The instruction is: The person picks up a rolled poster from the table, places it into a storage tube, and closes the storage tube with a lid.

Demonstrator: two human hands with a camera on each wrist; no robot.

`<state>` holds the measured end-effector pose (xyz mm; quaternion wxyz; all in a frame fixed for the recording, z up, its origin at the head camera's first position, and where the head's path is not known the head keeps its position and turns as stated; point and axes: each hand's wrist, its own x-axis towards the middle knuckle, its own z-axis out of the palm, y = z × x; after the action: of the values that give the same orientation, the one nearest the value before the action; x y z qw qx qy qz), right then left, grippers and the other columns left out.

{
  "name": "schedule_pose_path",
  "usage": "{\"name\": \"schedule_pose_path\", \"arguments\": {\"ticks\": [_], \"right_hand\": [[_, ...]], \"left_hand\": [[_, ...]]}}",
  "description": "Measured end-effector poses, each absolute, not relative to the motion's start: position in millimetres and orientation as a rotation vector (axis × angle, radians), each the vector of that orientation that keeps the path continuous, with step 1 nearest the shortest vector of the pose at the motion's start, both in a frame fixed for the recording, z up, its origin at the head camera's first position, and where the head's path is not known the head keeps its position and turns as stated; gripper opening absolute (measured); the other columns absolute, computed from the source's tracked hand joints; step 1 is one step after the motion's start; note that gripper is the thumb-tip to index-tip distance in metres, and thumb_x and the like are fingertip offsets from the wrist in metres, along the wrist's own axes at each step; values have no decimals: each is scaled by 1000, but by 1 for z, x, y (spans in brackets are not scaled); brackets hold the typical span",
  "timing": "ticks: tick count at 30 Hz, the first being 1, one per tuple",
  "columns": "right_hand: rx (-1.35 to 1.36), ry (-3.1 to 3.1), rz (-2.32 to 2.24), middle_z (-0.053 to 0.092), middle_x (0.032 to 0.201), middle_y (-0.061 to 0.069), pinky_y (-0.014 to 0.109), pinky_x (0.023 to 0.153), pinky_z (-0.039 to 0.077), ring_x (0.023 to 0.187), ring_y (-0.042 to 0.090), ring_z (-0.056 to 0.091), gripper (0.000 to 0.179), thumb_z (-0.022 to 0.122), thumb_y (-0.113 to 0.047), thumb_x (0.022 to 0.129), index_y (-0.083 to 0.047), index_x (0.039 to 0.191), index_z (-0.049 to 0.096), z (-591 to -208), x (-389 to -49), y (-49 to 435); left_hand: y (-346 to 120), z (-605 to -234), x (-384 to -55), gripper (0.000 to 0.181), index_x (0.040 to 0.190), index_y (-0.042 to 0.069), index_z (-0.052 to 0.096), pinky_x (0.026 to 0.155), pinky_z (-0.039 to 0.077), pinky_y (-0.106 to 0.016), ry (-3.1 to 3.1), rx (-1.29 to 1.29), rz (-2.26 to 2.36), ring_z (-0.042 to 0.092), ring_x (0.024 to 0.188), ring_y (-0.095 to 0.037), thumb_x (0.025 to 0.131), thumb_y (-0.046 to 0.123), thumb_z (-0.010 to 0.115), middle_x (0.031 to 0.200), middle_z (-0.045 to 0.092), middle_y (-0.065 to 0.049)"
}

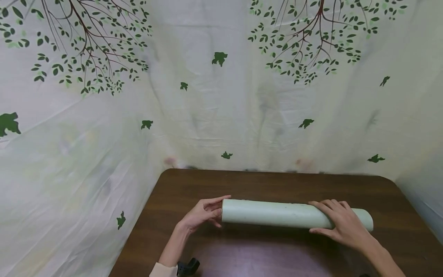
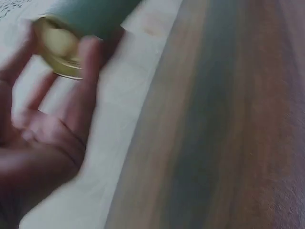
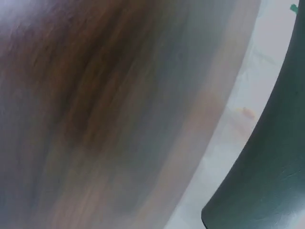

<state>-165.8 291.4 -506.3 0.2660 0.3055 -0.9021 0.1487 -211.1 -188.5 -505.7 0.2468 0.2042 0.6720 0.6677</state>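
Observation:
A long pale green tube (image 1: 266,213) lies level above the brown table, running left to right in the head view. My right hand (image 1: 342,223) grips it from above near its right end, with the thumb along the near side. At the left end my left hand (image 1: 204,213) spreads its fingers about the rim, the fingertips right at the edge. In the left wrist view that end is open and gold inside. A pale rounded piece (image 2: 59,43), much like a shuttlecock's cork, shows within. The right wrist view catches the tube's dark green side (image 3: 267,181).
The brown wooden table (image 1: 270,184) has rounded far corners. A white curtain (image 1: 221,115) printed with leaves and branches hangs behind it and on the left. A black strap device (image 1: 188,266) sits by the left wrist.

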Motion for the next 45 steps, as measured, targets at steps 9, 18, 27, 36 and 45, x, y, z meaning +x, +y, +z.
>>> {"name": "schedule_pose_path", "arguments": {"ticks": [9,18,27,36,45], "right_hand": [[759,-2556,408,64,105,-8,26,60,42,68,0,50,75,91,-66,60,-19,115,72,-498,-165,292],[826,-2414,331,76,99,1,37,68,51,83,17,70,84,87,-73,59,-15,117,74,-501,-164,294],[811,-2406,373,77,100,1,32,66,48,82,15,68,82,89,-69,59,-14,118,74,-504,-165,291],[710,-2656,553,77,111,-5,30,66,50,87,9,69,75,93,-58,64,-21,125,71,-494,-161,289],[680,-2731,604,76,113,-6,31,68,51,88,11,68,74,92,-58,66,-23,128,70,-488,-158,288]], "left_hand": [[-180,-492,-204,46,150,9,55,55,59,-29,1901,471,1885,67,66,-13,110,33,51,138,66,-4],[-179,-491,-205,47,150,13,56,56,59,-28,1820,285,1826,77,84,-20,106,30,60,139,66,-11],[-182,-491,-205,52,158,16,44,73,64,-38,1852,451,1831,70,106,-18,109,27,56,157,49,-12],[-195,-493,-207,70,157,5,43,80,62,-31,1868,786,2004,73,115,-15,94,6,74,161,46,-7],[-182,-504,-204,76,150,7,54,77,62,-26,1764,805,2251,71,118,-15,82,26,82,142,65,6]]}}
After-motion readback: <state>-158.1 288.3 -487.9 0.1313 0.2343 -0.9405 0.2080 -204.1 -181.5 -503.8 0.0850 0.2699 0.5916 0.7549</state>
